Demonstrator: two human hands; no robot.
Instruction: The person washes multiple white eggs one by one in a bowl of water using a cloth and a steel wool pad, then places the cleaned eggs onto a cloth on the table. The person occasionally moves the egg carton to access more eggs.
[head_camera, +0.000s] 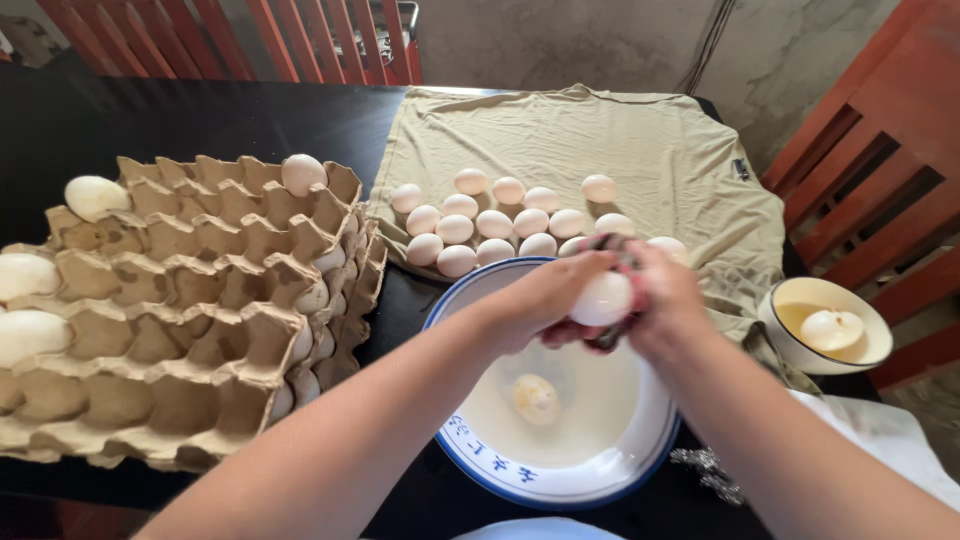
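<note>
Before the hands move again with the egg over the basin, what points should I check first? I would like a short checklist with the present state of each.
1. Egg is held by both hands, left hand and right hand: ok.
2. Egg is above the white basin with blue rim, not over the bare table: ok.
3. Scrubbing pad in the right hand touches the egg: cannot tell, mostly hidden.
4. Basin already has one egg in the water, so there is room: ok.
5. Cleaned eggs on the cloth lie away from the cloth's edge: ok.
6. Shell free of cracks: cannot tell.
</note>
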